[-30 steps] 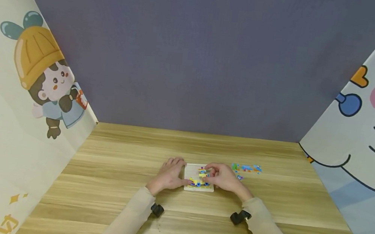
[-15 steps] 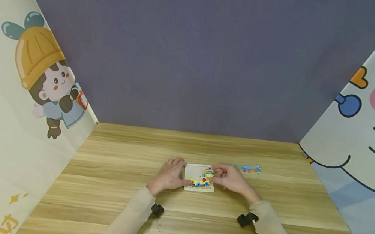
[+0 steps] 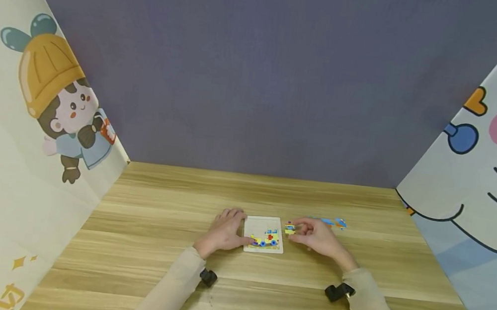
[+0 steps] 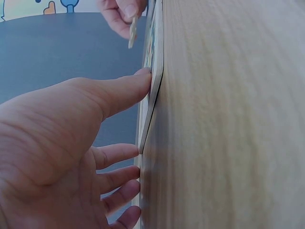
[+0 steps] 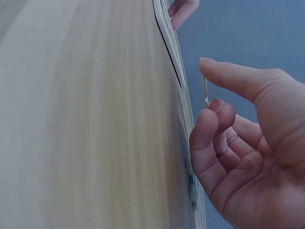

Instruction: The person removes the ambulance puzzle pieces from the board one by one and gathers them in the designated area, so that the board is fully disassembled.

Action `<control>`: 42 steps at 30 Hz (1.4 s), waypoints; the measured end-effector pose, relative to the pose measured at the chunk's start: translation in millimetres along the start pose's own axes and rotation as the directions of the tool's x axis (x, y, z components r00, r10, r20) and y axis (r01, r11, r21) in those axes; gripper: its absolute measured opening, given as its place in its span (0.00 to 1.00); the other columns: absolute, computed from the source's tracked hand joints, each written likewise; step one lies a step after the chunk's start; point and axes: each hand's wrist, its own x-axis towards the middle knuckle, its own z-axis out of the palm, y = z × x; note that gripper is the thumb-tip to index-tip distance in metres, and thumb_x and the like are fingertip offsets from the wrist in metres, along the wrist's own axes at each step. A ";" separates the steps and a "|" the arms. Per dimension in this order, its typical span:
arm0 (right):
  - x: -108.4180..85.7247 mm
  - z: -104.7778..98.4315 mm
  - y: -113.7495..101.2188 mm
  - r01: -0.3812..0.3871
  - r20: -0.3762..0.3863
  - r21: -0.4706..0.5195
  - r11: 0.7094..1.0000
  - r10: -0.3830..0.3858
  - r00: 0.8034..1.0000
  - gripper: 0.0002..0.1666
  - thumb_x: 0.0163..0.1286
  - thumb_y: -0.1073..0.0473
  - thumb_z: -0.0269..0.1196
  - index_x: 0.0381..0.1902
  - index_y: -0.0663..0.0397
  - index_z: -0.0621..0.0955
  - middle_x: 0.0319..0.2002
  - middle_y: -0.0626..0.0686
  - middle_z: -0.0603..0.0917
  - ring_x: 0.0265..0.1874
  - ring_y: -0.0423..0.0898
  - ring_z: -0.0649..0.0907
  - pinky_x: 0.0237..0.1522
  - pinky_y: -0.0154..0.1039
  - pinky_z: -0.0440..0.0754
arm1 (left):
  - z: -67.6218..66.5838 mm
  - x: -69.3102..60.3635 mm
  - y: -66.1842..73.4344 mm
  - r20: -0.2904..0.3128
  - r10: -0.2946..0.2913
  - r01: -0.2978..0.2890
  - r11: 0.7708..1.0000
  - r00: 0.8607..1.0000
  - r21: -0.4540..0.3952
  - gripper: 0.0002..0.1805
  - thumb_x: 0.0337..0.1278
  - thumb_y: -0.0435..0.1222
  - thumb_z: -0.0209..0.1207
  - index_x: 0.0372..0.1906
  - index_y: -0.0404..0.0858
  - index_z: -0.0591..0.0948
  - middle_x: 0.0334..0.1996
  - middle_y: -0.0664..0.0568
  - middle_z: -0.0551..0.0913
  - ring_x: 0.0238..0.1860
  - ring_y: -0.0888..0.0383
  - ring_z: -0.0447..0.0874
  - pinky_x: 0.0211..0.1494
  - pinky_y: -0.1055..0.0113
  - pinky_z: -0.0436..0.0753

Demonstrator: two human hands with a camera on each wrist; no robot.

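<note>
A square puzzle board (image 3: 264,223) with a pale frame lies on the table, its lower part filled with a yellow vehicle picture. My left hand (image 3: 225,231) rests at its left side, the thumb (image 4: 128,90) on the board and the other fingers spread along its edge. Just right of the board, my right hand (image 3: 318,237) pinches a yellow and blue puzzle piece (image 3: 290,229) between thumb and fingertips. In the right wrist view the piece (image 5: 205,90) shows edge-on, held above the table.
Several loose blue and orange pieces (image 3: 339,223) lie on the wooden table (image 3: 235,288) beyond my right hand, partly hidden by it. A dark wall (image 3: 256,76) rises behind the table, with printed panels at both sides.
My right hand has moved right, taking the pinched piece off the board to its right side. More of the picture on the board shows. The left hand has stayed in place.
</note>
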 end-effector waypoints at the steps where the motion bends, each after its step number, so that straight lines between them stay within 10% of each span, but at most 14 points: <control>1: -0.8 -1.4 1.0 -0.002 -0.003 0.000 1.000 0.002 1.000 0.31 0.68 0.52 0.76 0.64 0.61 0.83 0.31 0.51 0.84 0.19 0.42 0.79 0.22 0.38 0.82 | 0.1 0.0 -0.3 0.000 0.000 0.000 1.000 1.000 -0.002 0.44 0.63 0.56 0.72 0.74 0.34 0.73 0.78 0.38 0.68 0.79 0.35 0.61 0.81 0.34 0.60; 42: -40.4 -69.1 47.7 -0.128 -0.047 -0.078 0.989 0.125 0.991 0.33 0.70 0.54 0.74 0.67 0.67 0.79 0.24 0.50 0.81 0.15 0.36 0.70 0.19 0.34 0.74 | -7.2 -2.0 5.4 0.020 -0.013 0.013 1.000 1.000 0.029 0.43 0.63 0.57 0.71 0.73 0.36 0.74 0.78 0.39 0.68 0.79 0.36 0.62 0.81 0.36 0.62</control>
